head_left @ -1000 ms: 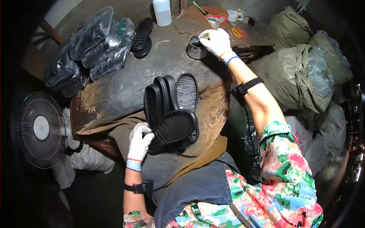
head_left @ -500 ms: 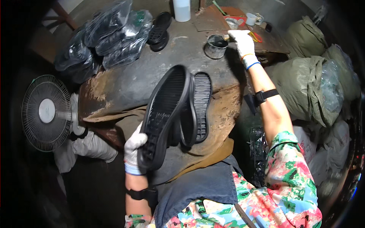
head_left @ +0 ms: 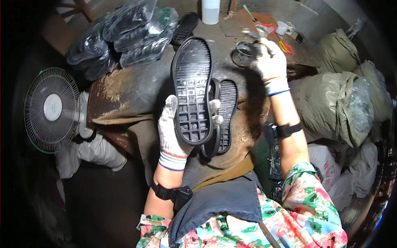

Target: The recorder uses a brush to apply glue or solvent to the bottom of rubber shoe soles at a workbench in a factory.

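Note:
My gloved left hand [head_left: 168,126] grips a black shoe sole [head_left: 192,87] around its lower part, thumb on one side and fingertips on the other. The sole is held up lengthwise, its ribbed and grid-patterned face toward me. Behind it, two more black soles rest on the brown cloth: one [head_left: 228,113] shows its ribbed face, the other [head_left: 211,144] is mostly covered. My gloved right hand [head_left: 271,62] is closed on a small, blurred brush-like tool [head_left: 250,33], just right of a dark pot [head_left: 242,56] on the table.
Plastic-wrapped black soles [head_left: 132,33] are piled at the table's far left, beside a loose sole [head_left: 185,28]. A white container [head_left: 211,11] stands at the back. Orange scissors [head_left: 285,47] lie right of the pot. A fan [head_left: 52,108] stands left; stuffed sacks [head_left: 324,99] stand right.
My left hand has lifted the sole and turned it more upright, its patterned face now more toward me. My right hand has drawn slightly back toward me from beside the pot's rim.

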Available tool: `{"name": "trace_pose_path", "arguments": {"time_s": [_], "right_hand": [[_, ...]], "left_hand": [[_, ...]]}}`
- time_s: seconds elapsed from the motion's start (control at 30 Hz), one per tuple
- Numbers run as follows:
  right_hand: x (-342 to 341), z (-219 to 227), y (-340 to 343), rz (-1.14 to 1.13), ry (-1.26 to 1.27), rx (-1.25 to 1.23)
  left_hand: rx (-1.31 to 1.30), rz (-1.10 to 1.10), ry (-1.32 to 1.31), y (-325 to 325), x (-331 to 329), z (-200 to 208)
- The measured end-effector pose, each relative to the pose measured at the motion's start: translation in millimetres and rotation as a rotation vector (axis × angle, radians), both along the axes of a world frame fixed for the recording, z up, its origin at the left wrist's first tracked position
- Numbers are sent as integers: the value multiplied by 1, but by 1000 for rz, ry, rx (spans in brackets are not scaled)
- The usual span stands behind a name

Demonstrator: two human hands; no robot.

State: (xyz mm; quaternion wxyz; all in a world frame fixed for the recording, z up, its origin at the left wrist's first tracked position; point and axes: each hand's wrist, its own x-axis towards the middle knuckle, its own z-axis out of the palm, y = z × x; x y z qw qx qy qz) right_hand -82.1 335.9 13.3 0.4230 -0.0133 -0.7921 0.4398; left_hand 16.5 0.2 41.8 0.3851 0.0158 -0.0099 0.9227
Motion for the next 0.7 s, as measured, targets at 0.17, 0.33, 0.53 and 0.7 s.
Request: {"name": "trace_pose_path", "arguments": {"time_s": [0.17,0.33,0.53,0.7], "right_hand": [[1,9,-78,568,10,-771],[3,8,-90,143,-18,168],[56,28,-144,682,-222,-384],[116,38,-179,880,-381,-572]], "left_hand": [[-235,53,74,1,11,-13],[-294,32,33,-9,17,-21],[-314,-23,-14,-31,18,-27],[6,11,172,-27,1,-52]]}}
